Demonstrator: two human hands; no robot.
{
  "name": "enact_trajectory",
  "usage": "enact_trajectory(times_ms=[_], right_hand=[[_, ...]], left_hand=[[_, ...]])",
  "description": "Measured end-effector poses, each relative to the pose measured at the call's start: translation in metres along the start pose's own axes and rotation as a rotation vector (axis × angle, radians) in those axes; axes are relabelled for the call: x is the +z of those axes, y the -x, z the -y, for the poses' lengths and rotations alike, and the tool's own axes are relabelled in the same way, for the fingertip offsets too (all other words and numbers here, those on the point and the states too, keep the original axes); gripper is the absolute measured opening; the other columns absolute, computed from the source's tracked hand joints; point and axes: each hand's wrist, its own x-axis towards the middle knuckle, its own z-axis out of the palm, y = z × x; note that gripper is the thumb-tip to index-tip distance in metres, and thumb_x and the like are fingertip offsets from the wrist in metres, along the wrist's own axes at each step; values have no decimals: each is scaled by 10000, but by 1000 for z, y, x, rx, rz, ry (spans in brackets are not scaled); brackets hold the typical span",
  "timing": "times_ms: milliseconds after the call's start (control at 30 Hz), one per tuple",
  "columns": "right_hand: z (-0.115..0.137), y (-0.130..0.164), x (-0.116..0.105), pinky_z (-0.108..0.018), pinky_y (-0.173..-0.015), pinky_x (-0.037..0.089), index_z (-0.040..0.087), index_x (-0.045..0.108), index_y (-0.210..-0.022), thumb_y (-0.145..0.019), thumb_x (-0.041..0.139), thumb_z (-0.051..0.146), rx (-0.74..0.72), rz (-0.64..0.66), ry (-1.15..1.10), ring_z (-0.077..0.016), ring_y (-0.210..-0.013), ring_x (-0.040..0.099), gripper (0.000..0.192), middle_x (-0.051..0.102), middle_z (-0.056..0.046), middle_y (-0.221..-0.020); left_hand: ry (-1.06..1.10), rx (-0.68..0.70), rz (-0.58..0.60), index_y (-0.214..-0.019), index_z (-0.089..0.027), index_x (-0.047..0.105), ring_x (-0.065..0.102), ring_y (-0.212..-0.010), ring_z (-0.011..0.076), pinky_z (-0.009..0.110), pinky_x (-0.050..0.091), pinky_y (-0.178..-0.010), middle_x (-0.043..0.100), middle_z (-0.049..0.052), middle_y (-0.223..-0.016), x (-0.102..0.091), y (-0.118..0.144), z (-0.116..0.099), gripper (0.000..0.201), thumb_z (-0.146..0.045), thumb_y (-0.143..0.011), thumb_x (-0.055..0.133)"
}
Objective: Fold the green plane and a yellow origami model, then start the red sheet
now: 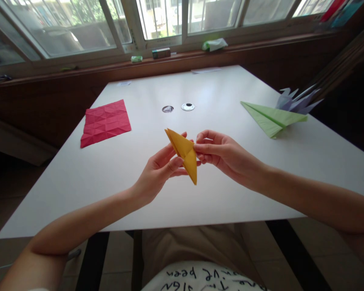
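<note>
A folded piece of yellow origami paper (185, 150) is held above the white table, with one pointed end up to the left and another pointing down. My left hand (160, 165) grips its left side, thumb on the near face and fingers behind. On the right, my right hand (220, 151) pinches the paper's edge between thumb and fingers. The fingertips behind the paper are partly hidden.
On the white table (139, 206), a creased red paper sheet (107, 122) lies at left. A green paper plane (271, 117) and a pale purple folded paper (295, 101) are at right. Two round cable holes, one a grommet (188, 106), sit mid-table. Windows run behind.
</note>
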Motion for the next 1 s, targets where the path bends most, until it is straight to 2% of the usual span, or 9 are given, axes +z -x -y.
enact_trajectory(times_ms=[100, 233, 400, 533, 700, 833, 1000], right_hand=[[0, -1, 0, -246, -599, 486, 177, 565, -723, -732, 674, 241, -100, 15, 141, -76, -590, 574, 127, 638, 29, -734], [1, -1, 1, -282, -660, 493, 170, 584, -773, -750, 654, 308, -155, 60, 341, -124, -716, 606, 156, 632, -3, -795], [-1, 3, 1, -338, -757, 489, 203, 546, -903, -650, 740, 350, -286, 145, 591, -180, -881, 596, 351, 620, -30, -963], [-4, 4, 1, -348, -769, 484, 215, 525, -911, -654, 734, 380, -359, 101, 694, -171, -845, 601, 370, 621, -16, -939], [-4, 5, 3, -344, -774, 492, 214, 523, -914, -698, 696, 404, -393, 47, 747, -170, -836, 602, 335, 621, -24, -932], [-4, 6, 3, -343, -800, 495, 223, 515, -974, -715, 688, 381, -415, 65, 675, -172, -871, 607, 349, 615, -25, -971], [-4, 9, 6, -356, -872, 478, 248, 510, -1017, -755, 658, 342, -404, 84, 570, -178, -963, 590, 315, 606, -29, -1045]], left_hand=[[-30, 20, -10, -1301, -347, 447, 598, -1071, 271, 345, 561, -799, 475, 46, -1366, 1, 0, 1, 527, -368, -801, 613], [-58, 70, -30, -1275, -333, 484, 607, -1058, 281, 368, 566, -802, 485, 42, -1357, 1, 1, 2, 490, -316, -804, 620], [-92, 116, -86, -1217, -300, 549, 594, -1075, 297, 376, 577, -783, 513, 37, -1330, 0, 1, 2, 452, -270, -779, 655], [-95, 116, -95, -1227, -270, 543, 567, -1109, 324, 393, 583, -778, 528, 58, -1313, 2, 2, 3, 488, -276, -757, 676], [-105, 142, -99, -1218, -294, 547, 615, -1040, 301, 390, 580, -785, 512, 42, -1330, 1, 2, 3, 463, -265, -770, 662], [-119, 178, -99, -1250, -301, 516, 638, -998, 275, 369, 586, -757, 561, 48, -1279, 1, 2, 3, 475, -257, -793, 636], [-131, 254, -93, -1247, -309, 517, 592, -1085, 265, 345, 570, -810, 519, 43, -1324, 3, 3, 2, 461, -213, -807, 617]])
